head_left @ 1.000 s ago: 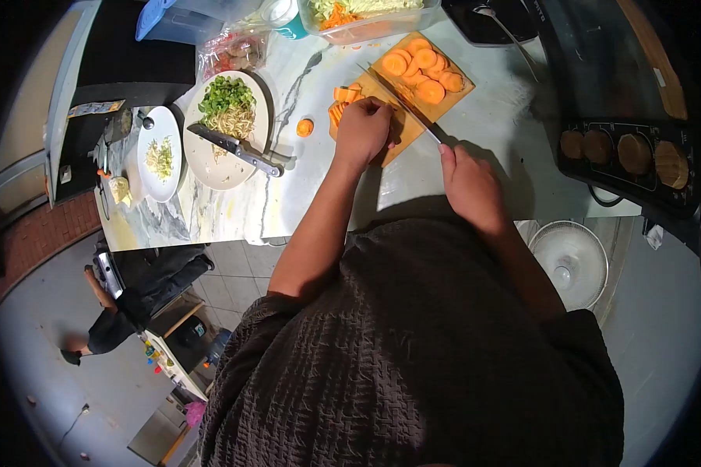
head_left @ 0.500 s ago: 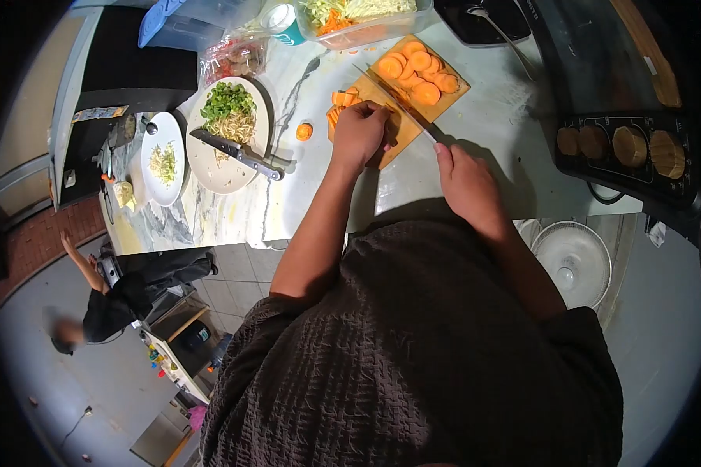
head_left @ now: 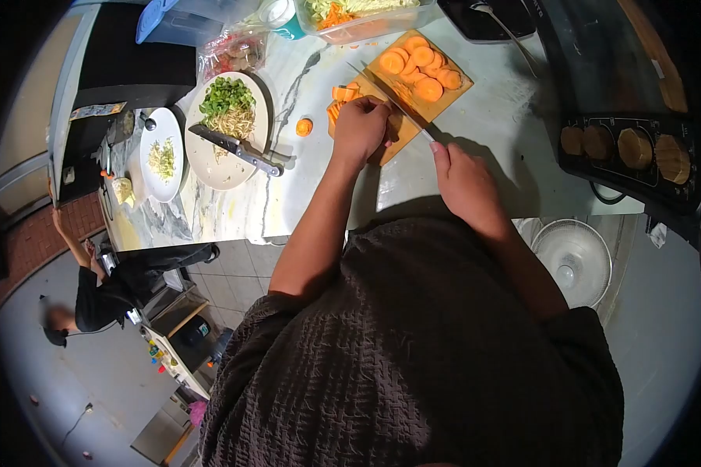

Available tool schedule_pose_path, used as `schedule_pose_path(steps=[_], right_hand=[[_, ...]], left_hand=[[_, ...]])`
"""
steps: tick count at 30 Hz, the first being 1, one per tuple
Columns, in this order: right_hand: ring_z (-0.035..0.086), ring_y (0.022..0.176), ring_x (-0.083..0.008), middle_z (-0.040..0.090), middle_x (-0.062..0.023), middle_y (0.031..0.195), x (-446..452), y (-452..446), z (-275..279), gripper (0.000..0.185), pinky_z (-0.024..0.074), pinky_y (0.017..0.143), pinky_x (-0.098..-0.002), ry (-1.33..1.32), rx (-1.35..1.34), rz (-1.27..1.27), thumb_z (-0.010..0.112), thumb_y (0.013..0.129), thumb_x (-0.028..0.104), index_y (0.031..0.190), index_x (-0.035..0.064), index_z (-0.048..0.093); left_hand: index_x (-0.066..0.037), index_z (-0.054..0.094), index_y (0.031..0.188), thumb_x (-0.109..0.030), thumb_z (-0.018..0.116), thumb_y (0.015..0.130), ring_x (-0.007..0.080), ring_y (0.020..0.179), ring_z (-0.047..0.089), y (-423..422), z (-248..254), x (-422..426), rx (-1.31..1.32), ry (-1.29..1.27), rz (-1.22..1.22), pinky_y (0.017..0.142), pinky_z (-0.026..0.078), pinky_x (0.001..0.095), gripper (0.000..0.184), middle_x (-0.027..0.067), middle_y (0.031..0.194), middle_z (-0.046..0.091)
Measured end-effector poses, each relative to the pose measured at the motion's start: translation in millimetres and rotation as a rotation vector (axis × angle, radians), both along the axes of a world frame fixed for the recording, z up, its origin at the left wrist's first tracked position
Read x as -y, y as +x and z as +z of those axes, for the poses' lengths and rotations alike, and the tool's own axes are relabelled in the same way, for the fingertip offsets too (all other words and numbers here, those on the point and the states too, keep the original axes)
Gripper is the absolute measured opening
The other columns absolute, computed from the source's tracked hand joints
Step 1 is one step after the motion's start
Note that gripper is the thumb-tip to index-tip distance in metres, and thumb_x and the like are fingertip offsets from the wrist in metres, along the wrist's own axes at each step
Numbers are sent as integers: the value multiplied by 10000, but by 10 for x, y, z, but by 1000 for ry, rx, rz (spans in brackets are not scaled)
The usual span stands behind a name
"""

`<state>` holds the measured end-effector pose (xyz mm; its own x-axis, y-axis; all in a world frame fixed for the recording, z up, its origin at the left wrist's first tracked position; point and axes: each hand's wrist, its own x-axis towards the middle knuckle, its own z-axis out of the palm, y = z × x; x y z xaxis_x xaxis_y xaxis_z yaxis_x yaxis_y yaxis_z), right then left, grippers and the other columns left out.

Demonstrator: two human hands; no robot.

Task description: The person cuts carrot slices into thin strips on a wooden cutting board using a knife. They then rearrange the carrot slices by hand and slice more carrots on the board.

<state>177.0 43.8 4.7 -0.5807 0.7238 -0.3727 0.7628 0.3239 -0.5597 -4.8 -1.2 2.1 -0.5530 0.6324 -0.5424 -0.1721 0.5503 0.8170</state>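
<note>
Edges knife slightly toward nine o'clock since earlier, gripping it with right hand; curls left hand, probably for safety, cannot tell around what.

The counter is lit pretty bright, a dark shadow is thrown beside the right hand, and everything's bowed fisheye-style with blacked-out corners.
</note>
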Motion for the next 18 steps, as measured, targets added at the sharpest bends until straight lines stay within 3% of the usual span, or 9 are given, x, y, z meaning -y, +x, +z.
schedule_pose_path(steps=[18], right_hand=[[629,819,-477,645,-286,818,43,-88,96,456,491,750,-541,-40,62,-34,411,1004,389,925,-20,596]], left_hand=[[49,562,845,-109,573,920,143,417,506,-19,-65,-11,32,9,7,454,452,285,175,68,572,542]])
